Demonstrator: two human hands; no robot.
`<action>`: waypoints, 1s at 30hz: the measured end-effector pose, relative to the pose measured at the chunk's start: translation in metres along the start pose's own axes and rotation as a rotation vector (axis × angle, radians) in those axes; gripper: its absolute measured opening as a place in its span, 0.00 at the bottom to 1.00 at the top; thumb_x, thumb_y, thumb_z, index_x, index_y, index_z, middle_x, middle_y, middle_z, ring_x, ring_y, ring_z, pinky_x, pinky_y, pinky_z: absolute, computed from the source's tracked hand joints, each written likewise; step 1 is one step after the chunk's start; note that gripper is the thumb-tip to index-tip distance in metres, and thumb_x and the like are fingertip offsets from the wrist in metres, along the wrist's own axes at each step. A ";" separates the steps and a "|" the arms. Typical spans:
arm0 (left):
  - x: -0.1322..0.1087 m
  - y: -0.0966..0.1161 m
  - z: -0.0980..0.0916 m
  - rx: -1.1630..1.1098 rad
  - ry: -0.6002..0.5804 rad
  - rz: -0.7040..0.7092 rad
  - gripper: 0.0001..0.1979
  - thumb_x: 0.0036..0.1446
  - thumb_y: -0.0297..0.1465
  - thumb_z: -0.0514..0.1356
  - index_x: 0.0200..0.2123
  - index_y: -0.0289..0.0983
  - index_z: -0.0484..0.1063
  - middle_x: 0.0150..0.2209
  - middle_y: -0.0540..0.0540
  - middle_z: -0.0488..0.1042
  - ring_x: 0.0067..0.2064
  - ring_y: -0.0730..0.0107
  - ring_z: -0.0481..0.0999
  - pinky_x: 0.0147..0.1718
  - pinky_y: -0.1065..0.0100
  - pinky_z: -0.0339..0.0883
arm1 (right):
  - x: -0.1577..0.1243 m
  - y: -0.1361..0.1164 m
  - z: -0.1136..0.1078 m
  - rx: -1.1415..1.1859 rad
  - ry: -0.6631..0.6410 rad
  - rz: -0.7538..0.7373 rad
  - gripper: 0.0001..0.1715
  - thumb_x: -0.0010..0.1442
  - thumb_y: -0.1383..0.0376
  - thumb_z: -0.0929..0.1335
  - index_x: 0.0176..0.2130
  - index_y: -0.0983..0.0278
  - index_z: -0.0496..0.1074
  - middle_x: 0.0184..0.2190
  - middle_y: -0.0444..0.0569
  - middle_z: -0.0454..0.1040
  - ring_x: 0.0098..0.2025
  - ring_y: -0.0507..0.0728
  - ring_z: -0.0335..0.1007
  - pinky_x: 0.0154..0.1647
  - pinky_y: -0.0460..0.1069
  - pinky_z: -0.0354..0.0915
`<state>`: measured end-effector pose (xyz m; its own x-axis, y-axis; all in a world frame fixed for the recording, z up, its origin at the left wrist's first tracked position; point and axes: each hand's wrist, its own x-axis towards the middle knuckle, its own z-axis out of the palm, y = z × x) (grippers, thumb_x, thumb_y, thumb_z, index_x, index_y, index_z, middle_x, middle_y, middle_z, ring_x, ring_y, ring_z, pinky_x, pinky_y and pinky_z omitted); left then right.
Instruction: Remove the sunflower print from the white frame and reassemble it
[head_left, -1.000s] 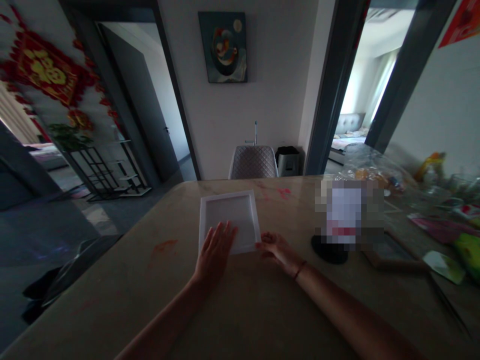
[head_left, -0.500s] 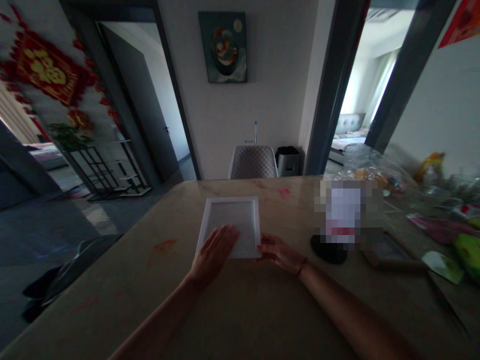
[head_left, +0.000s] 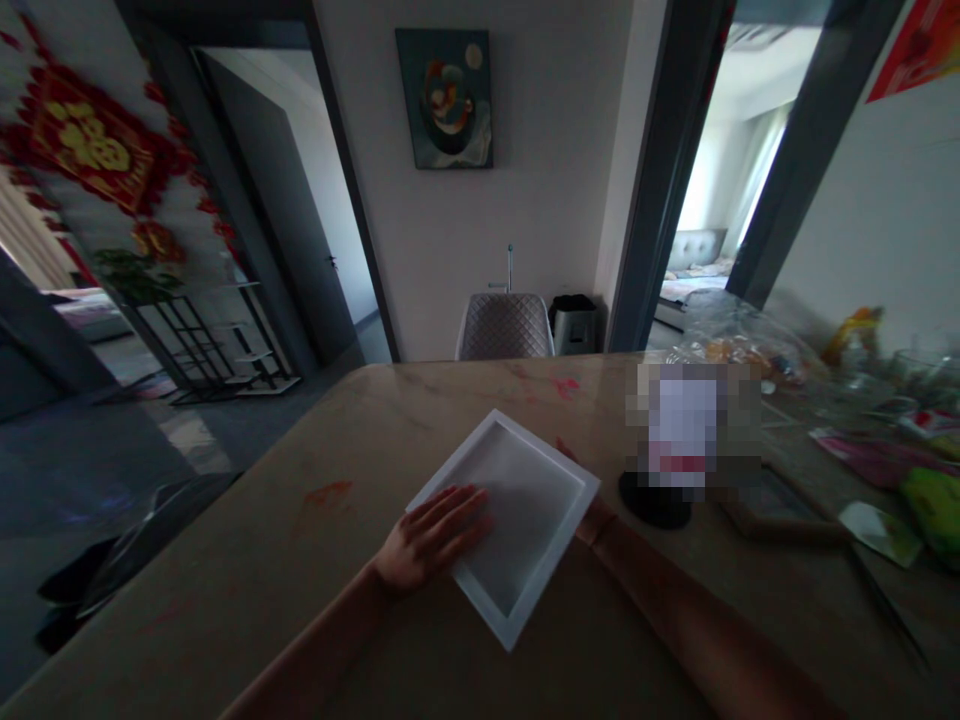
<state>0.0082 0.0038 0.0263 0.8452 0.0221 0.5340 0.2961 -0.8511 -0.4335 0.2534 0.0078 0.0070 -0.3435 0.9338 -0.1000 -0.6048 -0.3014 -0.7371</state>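
A white picture frame (head_left: 536, 505) with a pale, plain panel is turned to a diamond in front of me, seemingly raised off the table. My left hand (head_left: 431, 535) rests over its left edge, fingers stretched flat on the panel and slightly blurred at the tips. The thumb is hard to make out. My right hand (head_left: 592, 515) is at the frame's right side and mostly behind it. Only a fingertip above the edge and the wrist show, and the hand appears to hold the frame from behind.
On the marble-look table (head_left: 300, 580), a black round base (head_left: 654, 500) carries a blurred-out object to the right. Beside it lie a brown frame (head_left: 784, 510), a dark thin stick (head_left: 889, 605), and packets. A quilted chair (head_left: 504, 325) stands at the far edge.
The picture frame has turned from square-on to a diamond and come nearer and rightward. My right hand has gone from its right edge to mostly behind it. My left hand stays on the panel.
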 end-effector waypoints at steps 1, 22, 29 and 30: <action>0.000 0.000 0.000 -0.019 0.004 0.017 0.19 0.59 0.23 0.44 0.52 0.35 0.62 0.53 0.40 0.67 0.58 0.62 0.59 0.52 0.61 0.61 | -0.002 -0.001 0.000 0.001 -0.038 0.060 0.31 0.47 0.40 0.61 0.31 0.64 0.71 0.26 0.47 0.73 0.34 0.58 0.70 0.40 0.52 0.62; -0.014 -0.008 0.008 -0.157 0.064 -0.393 0.15 0.58 0.27 0.47 0.46 0.34 0.65 0.46 0.39 0.73 0.51 0.64 0.69 0.50 0.60 0.63 | 0.000 -0.001 -0.001 -0.114 0.045 -0.019 0.20 0.48 0.52 0.67 0.38 0.61 0.72 0.28 0.44 0.74 0.31 0.55 0.69 0.36 0.50 0.62; -0.013 -0.003 0.008 -0.452 0.007 -0.776 0.15 0.53 0.33 0.50 0.43 0.39 0.69 0.39 0.48 0.77 0.37 0.66 0.76 0.36 0.70 0.70 | 0.000 0.001 -0.002 -0.133 0.054 -0.009 0.25 0.46 0.44 0.66 0.31 0.62 0.71 0.26 0.47 0.74 0.33 0.57 0.70 0.39 0.52 0.63; -0.013 -0.002 0.010 -0.483 0.005 -0.834 0.14 0.52 0.34 0.52 0.42 0.40 0.69 0.37 0.49 0.77 0.35 0.66 0.77 0.35 0.70 0.70 | 0.002 0.003 -0.003 -0.132 0.071 -0.064 0.24 0.45 0.44 0.66 0.31 0.62 0.71 0.26 0.46 0.74 0.32 0.56 0.70 0.38 0.52 0.63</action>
<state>0.0010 0.0107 0.0126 0.4434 0.7166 0.5384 0.5847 -0.6865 0.4321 0.2527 0.0093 0.0028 -0.2527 0.9630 -0.0935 -0.5227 -0.2172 -0.8244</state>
